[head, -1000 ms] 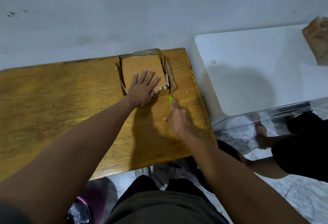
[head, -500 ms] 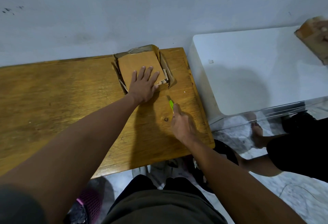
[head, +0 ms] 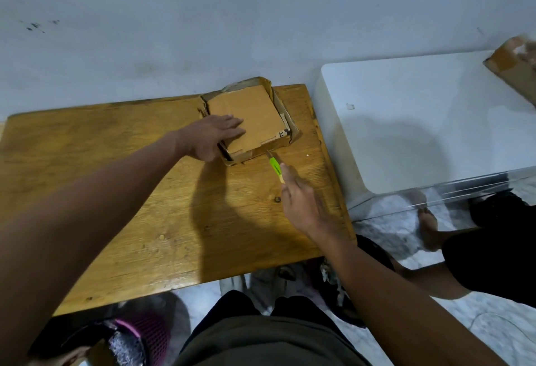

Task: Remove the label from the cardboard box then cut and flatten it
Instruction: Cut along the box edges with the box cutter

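My left hand (head: 216, 138) lies flat on the box (head: 249, 123) at the counter's (head: 116, 191) far edge; my right hand (head: 298, 197) grips the knife (head: 275, 167). A slip toward my left fingers could cut them.

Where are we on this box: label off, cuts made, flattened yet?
Mostly collapsed: the cardboard box lies low on the wooden table, its side walls splayed. No full label shows; only a scrap printed 34 remains. In hand: the left hand presses the box while the right hand aims the green cutter at its near edge. Left: finish cutting, flatten fully.
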